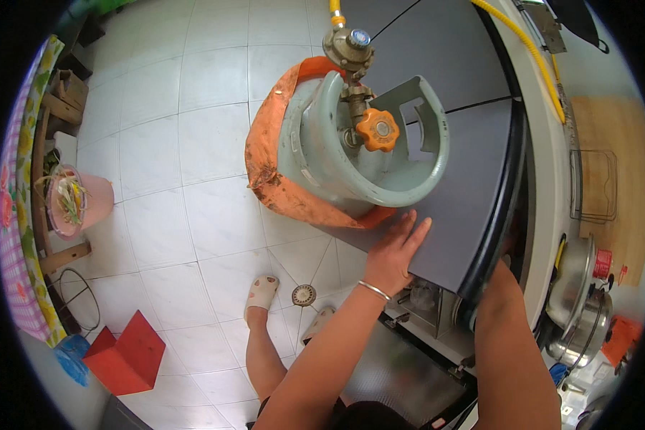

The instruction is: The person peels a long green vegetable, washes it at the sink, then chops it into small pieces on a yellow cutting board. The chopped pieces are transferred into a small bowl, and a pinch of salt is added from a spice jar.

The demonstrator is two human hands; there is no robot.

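Note:
My left hand [395, 250] lies with fingers apart on a grey cabinet front panel [451, 231], its fingertips just below an orange covering [285, 196]. That dirt-stained covering wraps around a grey-green gas cylinder [322, 134]. Inside the cylinder's collar [438, 145] sits an orange valve knob [379, 130]. A brass-coloured regulator [349, 51] joins the valve to a yellow hose [335, 6]. My right forearm [508, 322] reaches into the dark gap between the panel's black edge [497, 215] and the pale counter edge [545, 204]; the right hand is mostly hidden there.
An open textured-glass door [408, 360] hangs low in front of me. A floor drain [303, 295] lies by my shoes. Leftward are a pink bin [97, 196] and a red folded object [134, 355]. Metal pots [578, 322] stand on the right counter.

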